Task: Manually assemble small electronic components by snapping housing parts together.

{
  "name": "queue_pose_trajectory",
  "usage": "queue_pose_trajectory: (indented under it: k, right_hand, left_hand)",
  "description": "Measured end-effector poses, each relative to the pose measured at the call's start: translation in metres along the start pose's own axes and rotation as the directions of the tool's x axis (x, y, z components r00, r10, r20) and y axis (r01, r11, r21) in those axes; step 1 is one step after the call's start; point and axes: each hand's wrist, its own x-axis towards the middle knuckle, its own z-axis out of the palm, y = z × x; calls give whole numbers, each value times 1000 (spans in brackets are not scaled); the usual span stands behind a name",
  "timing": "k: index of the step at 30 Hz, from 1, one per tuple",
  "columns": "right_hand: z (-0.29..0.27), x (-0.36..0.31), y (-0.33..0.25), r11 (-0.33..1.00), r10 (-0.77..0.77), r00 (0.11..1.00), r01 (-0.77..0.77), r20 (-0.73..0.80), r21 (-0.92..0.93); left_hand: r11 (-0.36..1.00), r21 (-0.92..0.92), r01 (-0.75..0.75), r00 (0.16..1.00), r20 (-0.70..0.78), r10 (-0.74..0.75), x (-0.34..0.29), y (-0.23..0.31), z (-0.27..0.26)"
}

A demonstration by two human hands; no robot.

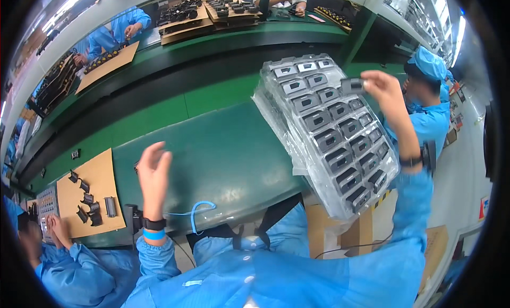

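Observation:
My right hand [383, 87] is raised over the far right of a clear plastic tray stack [289, 135]. Thumb and fingers pinch a small dark grey plastic housing [351, 86] by its right end. Rows of similar dark grey housings [329, 140] sit in the pockets of the top tray. My left hand [153, 175] is above the green table, its fingers curled and its back toward me. A dark edge shows beside its outer side; what the fingers hold, if anything, is hidden.
A blue coiled cord [201, 206] lies at the front edge of the green table [228, 143]. At left, black parts [89, 202] rest on cardboard [106, 170] near a co-worker's hands [57, 229]. Another person [425, 114] is beyond the trays. Loaded benches stand across the far side.

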Motion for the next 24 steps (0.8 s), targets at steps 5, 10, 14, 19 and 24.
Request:
queue_pose_trajectory:
  k: [5, 10, 14, 19, 24]
  right_hand:
    - [-26, 109, 103, 972, 233, 969, -232, 83, -21]
    - [9, 137, 122, 967, 255, 948, -249, 192, -52]
    - [12, 129, 138, 988, 151, 960, -149, 237, -27]
    - [33, 96, 102, 773, -185, 981, 180, 56, -609]
    - [45, 52, 89, 799, 58, 986, 48, 156, -599]
  left_hand:
    - [678, 698, 230, 915, -393, 94, 8, -77, -47]
    - [700, 638, 322, 904, -427, -26, 6, -84, -44]
    - [742, 603, 293, 930, -361, -74, 13, -76, -40]
    - [923, 332, 193, 936, -343, -72, 11, -100, -49]
    - [980, -163, 112, 932, -324, -161, -15, -64, -48]
